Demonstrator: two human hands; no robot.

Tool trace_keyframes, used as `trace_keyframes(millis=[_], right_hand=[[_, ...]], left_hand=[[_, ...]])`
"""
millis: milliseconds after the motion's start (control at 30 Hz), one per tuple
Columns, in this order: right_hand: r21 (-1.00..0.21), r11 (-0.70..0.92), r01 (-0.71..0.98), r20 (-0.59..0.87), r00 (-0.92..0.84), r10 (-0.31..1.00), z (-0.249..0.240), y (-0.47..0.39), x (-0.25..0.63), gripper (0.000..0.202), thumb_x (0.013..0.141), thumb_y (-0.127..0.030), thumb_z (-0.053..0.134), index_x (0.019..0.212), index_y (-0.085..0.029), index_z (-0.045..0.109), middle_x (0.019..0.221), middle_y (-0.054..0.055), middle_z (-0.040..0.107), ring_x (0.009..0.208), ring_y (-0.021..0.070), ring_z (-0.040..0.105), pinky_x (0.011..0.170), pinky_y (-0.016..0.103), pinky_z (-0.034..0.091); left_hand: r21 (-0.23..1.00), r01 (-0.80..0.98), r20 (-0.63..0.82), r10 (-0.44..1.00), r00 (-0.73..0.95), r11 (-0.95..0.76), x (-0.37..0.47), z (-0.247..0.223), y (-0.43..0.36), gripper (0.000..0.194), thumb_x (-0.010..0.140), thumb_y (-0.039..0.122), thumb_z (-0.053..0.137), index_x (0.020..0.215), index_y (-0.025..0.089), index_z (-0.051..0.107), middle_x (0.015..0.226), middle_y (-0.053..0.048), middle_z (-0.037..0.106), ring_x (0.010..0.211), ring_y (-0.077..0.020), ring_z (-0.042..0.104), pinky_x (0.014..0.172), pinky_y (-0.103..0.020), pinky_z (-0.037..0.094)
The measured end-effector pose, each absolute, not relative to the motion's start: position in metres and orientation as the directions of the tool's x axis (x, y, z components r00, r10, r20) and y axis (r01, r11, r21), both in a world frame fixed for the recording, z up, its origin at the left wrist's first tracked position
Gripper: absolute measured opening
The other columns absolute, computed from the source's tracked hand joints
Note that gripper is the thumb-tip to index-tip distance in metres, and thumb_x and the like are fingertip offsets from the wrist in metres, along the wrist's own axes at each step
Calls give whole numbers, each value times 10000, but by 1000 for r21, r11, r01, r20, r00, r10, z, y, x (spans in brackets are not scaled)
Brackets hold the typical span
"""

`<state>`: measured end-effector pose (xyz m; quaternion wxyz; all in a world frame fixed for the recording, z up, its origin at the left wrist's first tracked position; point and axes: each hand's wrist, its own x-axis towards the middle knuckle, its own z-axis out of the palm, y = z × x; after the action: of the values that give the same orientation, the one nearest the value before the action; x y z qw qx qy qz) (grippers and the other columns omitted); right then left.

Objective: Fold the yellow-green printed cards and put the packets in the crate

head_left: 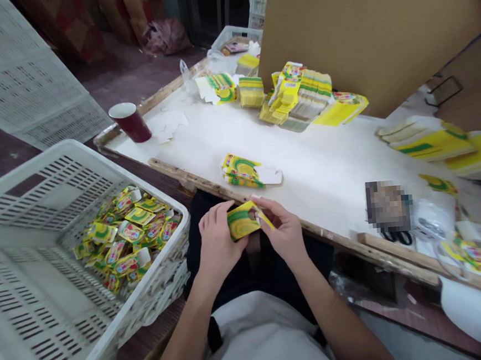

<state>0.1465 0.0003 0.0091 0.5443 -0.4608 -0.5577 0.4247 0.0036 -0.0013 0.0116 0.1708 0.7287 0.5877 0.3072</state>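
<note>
Between my two hands, just above my lap at the table's front edge, is a small yellow and green carton (242, 222). My left hand (218, 234) wraps round its left side. At the carton's right end, the fingers of my right hand (283, 226) pinch a yellow flap that stands out from it. A dark opening shows at that end; what lies inside cannot be made out. Just beyond my hands, a few flattened cartons (243, 170) of the same print lie on the white table (326, 167).
To my left stands a white plastic crate (18, 264) with many small cartons (130, 233) in it. A maroon cup (131, 123) is at the table's left edge. Stacks of flat cartons (308, 94) lean by a large cardboard box (362, 37). Scissors (397, 235) lie at right.
</note>
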Motion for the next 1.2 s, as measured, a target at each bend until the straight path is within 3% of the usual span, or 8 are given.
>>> trace_keyframes(millis=[67,167,267,467,667,867,1200], right_hand=[[-952,259,165,250,-76,965,11,-1,150,434,803,-209,560,1235,-240,539,1283,78,534,1166,228,515,984,384,428],[-841,398,366,326,-243,914,13,-4,153,604,813,-200,550,1380,-237,346,1408,82,400,1282,241,387,1063,422,331],[-767,461,446,362,-292,885,14,-6,152,619,848,-197,494,1417,-241,253,1449,71,332,1318,233,332,1084,428,296],[-728,434,531,324,-292,900,12,-7,150,459,865,-187,454,1308,-305,457,1464,32,300,1313,241,342,1053,413,348],[-746,442,498,302,-338,891,13,-1,161,348,840,-153,483,1133,-278,624,1408,45,402,1265,231,418,1015,401,395],[-774,454,441,207,-501,840,25,5,185,320,809,-130,522,1061,-264,666,1341,64,490,1211,235,482,991,390,410],[-774,450,445,225,-471,853,16,-3,176,342,839,-183,514,1153,-275,614,1362,70,457,1280,239,395,1016,405,385]], left_hand=[[614,753,205,969,137,-236,1,14,-1,494,655,262,656,1114,206,480,1065,-69,577,999,-258,540,874,-425,414],[647,725,199,970,140,-238,-2,16,-1,516,636,268,672,1113,207,484,1023,-58,591,944,-237,562,824,-376,444],[641,724,231,964,133,-254,-3,16,-1,520,629,274,677,1111,208,493,1013,-57,602,930,-234,574,819,-365,449],[606,747,204,961,185,-272,-2,18,1,508,624,243,662,1107,203,510,1008,-53,621,946,-233,571,840,-362,443],[614,744,155,965,214,-263,-6,17,1,512,623,259,671,1107,198,516,1008,-50,631,944,-223,576,843,-356,444],[635,704,97,936,337,-319,-7,17,3,499,651,409,672,1094,214,549,972,-50,649,914,-224,593,817,-356,452],[583,752,77,942,326,-308,-8,19,6,484,628,342,684,1070,189,558,975,-52,656,899,-227,595,818,-363,455]])
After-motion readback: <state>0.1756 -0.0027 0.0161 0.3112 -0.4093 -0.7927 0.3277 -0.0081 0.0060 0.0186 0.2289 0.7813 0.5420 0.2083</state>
